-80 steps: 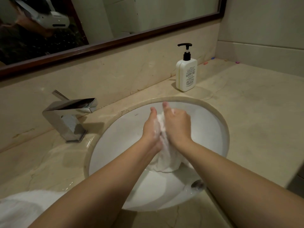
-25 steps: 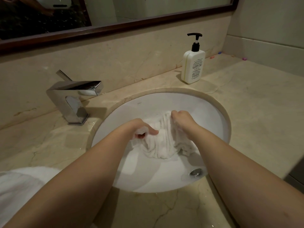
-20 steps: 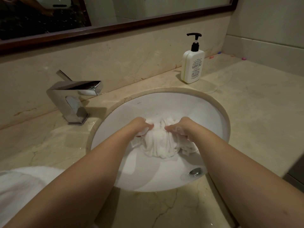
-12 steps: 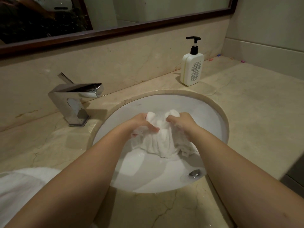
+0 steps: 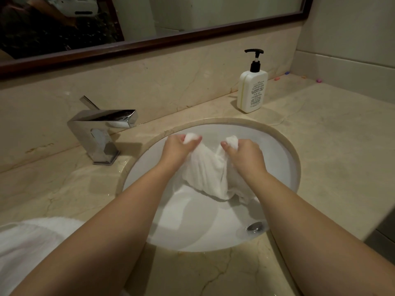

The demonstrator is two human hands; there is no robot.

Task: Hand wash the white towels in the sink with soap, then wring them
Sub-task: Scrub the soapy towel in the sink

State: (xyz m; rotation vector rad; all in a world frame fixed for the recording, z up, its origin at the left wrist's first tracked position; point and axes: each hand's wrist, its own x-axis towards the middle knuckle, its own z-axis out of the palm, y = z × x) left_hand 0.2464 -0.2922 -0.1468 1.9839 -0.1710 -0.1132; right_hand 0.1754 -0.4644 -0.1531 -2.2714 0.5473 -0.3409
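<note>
**Head view: towel held over basin, both hands gripping**

Far left, at the near desk edge: a second white towel (image 5: pixel 27 248) lies bunched on the marble desk (image 5: pixel 333 146), partly cut by the frame and partly behind the left forearm. Behind it, a chrome faucet (image 5: pixel 100 133) stands on the desk, spout pointing right toward the sink (image 5: pixel 284 167).

Centre: left hand (image 5: pixel 177 148) with fingers curled round one upper corner of the white towel (image 5: pixel 205 171); right hand (image 5: pixel 243 154) fingers curled round the other corner. Hands apart, cloth sagging between them. The towel hangs inside the basin, its lower folds appearing to touch the white bowl. Open bowl shows around the towel on all sides; drain (image 5: pixel 255 227) uncovered at near right, apart from the towel.

Right: soap pump bottle (image 5: pixel 252 90) upright on the desk behind the sink rim, close to the backsplash. Broad bare marble to its right, up to the side wall. Small coloured bits lie in the far corner; too small to identify.

Above: dark-framed mirror (image 5: pixel 171 39) spans the wall.
</note>
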